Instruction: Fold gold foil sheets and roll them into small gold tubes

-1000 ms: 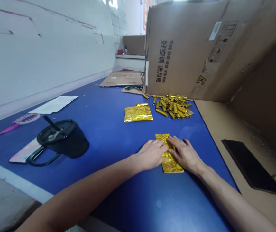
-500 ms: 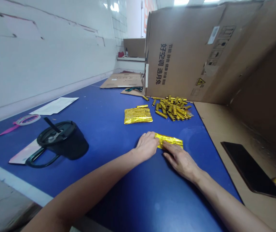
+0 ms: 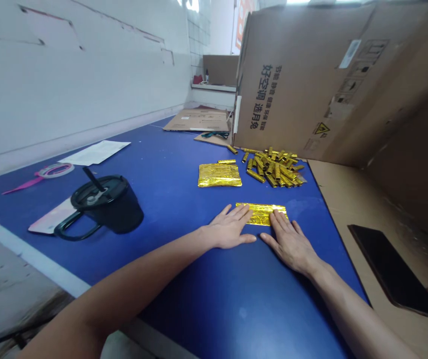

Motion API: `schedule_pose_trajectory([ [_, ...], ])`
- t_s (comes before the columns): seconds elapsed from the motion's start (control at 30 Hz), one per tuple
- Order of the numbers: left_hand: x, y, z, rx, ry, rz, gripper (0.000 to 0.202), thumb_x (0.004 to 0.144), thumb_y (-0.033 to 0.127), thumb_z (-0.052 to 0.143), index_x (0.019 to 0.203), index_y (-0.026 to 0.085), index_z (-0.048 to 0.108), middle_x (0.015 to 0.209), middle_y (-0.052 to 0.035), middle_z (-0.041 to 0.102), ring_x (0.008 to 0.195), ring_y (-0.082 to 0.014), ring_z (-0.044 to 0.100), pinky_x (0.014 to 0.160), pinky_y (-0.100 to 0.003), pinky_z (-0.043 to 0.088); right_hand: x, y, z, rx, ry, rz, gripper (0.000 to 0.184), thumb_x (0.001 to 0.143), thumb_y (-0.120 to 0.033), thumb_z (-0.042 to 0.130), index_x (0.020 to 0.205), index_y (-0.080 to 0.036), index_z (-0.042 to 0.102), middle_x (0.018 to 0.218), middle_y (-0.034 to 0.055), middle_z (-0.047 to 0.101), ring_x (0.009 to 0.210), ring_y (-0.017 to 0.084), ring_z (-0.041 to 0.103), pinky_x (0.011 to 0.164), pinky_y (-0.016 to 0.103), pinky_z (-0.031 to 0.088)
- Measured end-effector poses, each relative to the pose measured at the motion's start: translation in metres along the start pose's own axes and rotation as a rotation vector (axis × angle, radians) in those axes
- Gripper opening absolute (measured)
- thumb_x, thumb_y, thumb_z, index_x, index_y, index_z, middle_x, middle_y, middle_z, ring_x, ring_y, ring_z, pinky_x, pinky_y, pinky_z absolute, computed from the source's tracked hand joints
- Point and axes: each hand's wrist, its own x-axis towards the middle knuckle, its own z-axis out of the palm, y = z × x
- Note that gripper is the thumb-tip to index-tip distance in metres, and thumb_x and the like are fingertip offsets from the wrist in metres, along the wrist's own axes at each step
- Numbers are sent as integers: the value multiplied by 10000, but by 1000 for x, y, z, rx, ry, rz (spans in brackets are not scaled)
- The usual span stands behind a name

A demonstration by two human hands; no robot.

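A sheet of shiny gold foil (image 3: 262, 215) lies flat on the blue tabletop (image 3: 184, 199). My left hand (image 3: 232, 227) rests with its fingertips on the foil's left end, fingers stretched out and thumb apart. On the right end, the spread fingers of my right hand (image 3: 291, 242) lie flat. Neither hand grips anything. Just beyond is a neat stack of gold foil sheets (image 3: 219, 176), with a single gold foil tube (image 3: 226, 161) along its far edge. A heap of small gold foil tubes (image 3: 274, 169) sits farther back to the right.
A dark lidded mug (image 3: 111, 207) with a straw stands at the left, partly over a pale booklet (image 3: 49, 219). Behind it are a tape roll (image 3: 56, 170) and white paper (image 3: 96, 152). A big cardboard box (image 3: 304, 85) rises at the back right; a black panel (image 3: 395, 269) lies at far right.
My hands have moved apart along the foil, and their fingers have straightened and spread. The foil now lies flatter, showing more of its surface. The whole view has shifted slightly.
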Motion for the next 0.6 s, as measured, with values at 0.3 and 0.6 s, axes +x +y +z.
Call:
schedule_pose_trajectory([
  [0.3, -15, 14, -22, 80, -70, -140, 767, 763, 651, 304, 1296, 101, 309, 1352, -152, 307, 1268, -320, 172, 986, -528, 82, 1, -3, -4, -17, -31, -1, 683, 847, -538, 189, 1346, -74, 226, 1407, 142, 187, 1287, 254, 142, 985, 519, 178],
  [0.6, 34, 41, -6, -108, -43, -13, 733, 828, 610, 93, 1356, 104, 146, 1412, -107, 164, 1298, -217, 112, 1033, -379, 119, -6, -11, -18, -32, -4, -27, 568, 831, -405, 322, 1307, -96, 336, 1358, 161, 324, 1207, 300, 324, 922, 479, 273],
])
